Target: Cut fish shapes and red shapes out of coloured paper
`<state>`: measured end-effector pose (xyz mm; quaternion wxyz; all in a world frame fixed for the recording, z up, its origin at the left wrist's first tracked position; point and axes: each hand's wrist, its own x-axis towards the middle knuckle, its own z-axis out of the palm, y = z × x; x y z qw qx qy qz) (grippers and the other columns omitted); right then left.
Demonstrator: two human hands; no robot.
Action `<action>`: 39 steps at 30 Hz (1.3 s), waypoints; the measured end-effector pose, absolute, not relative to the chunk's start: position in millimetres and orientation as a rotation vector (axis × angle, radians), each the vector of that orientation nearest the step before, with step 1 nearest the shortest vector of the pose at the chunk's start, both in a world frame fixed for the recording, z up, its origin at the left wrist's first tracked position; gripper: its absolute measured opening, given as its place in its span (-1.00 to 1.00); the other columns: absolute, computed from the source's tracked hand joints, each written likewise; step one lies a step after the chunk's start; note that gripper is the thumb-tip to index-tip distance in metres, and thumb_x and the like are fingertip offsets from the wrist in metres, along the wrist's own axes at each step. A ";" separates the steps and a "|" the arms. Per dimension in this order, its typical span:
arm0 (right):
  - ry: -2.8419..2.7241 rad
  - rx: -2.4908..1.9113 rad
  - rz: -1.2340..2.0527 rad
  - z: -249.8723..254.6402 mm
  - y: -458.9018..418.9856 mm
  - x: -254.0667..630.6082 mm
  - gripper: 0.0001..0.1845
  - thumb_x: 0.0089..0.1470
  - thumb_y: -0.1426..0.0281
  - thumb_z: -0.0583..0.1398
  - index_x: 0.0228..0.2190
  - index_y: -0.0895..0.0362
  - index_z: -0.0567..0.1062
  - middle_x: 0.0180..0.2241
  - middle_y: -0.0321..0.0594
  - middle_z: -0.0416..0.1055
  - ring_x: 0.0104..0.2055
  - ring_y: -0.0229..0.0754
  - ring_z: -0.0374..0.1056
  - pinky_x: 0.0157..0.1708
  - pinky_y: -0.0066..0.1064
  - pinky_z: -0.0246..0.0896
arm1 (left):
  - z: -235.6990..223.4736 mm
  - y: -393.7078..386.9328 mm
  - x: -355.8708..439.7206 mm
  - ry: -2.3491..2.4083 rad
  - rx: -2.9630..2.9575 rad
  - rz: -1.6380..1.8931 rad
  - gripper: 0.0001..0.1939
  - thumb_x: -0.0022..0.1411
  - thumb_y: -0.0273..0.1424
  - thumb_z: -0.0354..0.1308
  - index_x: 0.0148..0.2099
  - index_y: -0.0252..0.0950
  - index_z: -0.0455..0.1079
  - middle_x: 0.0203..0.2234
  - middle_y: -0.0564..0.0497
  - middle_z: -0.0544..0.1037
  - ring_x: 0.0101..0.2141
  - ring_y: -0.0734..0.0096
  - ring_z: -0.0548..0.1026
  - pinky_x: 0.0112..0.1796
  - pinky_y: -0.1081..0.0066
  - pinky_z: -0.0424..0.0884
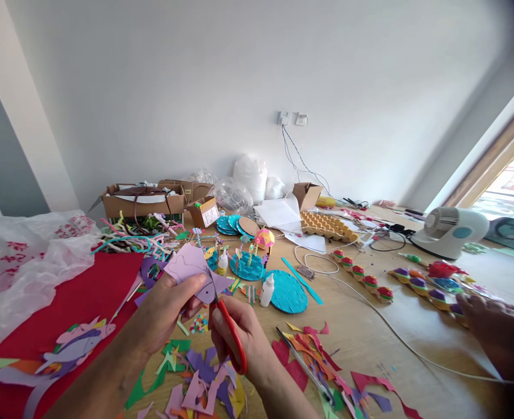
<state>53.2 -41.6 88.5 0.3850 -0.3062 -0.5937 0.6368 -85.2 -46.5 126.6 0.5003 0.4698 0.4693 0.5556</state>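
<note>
At the left end of the bench, a plastic bag lies beside a red sheet bearing paper fish. Towards the far edge, an open cardboard box holds white material, with a dark strap over its rim; a smaller carton has something green inside.

Near the middle, above the near edge, my left hand pinches lilac paper with a fish outline drawn on it. My right hand grips the red-handled scissors, their blades at the paper. I judge I am mid-cut, which calls for a steady sheet and blades kept to the line. Scraps lie below.

Just beyond to the right, a white glue bottle stands beside a blue disc; what fills it I cannot tell. Another open box sits by the far edge, its contents hidden, behind an egg tray. At the right, another person's hand is by a painted egg-carton strip.
</note>
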 end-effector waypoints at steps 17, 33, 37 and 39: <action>-1.514 -0.789 1.567 85.6 -41.0 51.5 -0.49 0.02 -0.05 0.16 -0.60 0.11 0.24 -0.78 -0.47 0.13 -0.76 -0.42 -0.01 -0.74 -0.57 -0.14 | 122.1 -44.6 -84.5 1.150 1.133 1.319 -0.68 0.02 -0.25 0.16 -0.62 -0.21 0.13 -0.80 0.23 0.17 -0.71 0.58 0.13 -0.65 0.53 0.06; -1.547 -0.825 1.496 82.9 -42.0 51.5 -0.64 0.09 0.18 0.12 -0.61 0.11 0.22 -0.74 -0.46 0.12 -0.73 -0.42 0.01 -0.72 -0.58 -0.08 | 115.6 -43.1 -83.7 1.171 1.117 1.383 -0.67 0.05 -0.27 0.17 -0.62 -0.20 0.12 -0.81 0.24 0.16 -0.71 0.57 0.14 -0.66 0.53 0.12; -1.575 -0.841 1.476 87.5 -42.7 52.4 -0.61 0.08 0.15 0.14 -0.63 0.10 0.21 -0.74 -0.46 0.12 -0.72 -0.41 0.01 -0.70 -0.57 -0.07 | 115.5 -44.1 -82.7 1.188 1.140 1.384 -0.67 0.03 -0.26 0.16 -0.63 -0.20 0.11 -0.81 0.23 0.15 -0.71 0.57 0.13 -0.67 0.53 0.09; -1.590 -0.857 1.457 89.1 -42.7 52.8 -0.58 0.08 0.12 0.16 -0.63 0.10 0.21 -0.74 -0.45 0.12 -0.70 -0.40 0.03 -0.69 -0.56 -0.06 | 115.5 -44.3 -82.3 1.173 1.155 1.377 -0.68 0.03 -0.26 0.15 -0.63 -0.20 0.12 -0.80 0.23 0.15 -0.71 0.58 0.12 -0.67 0.53 0.07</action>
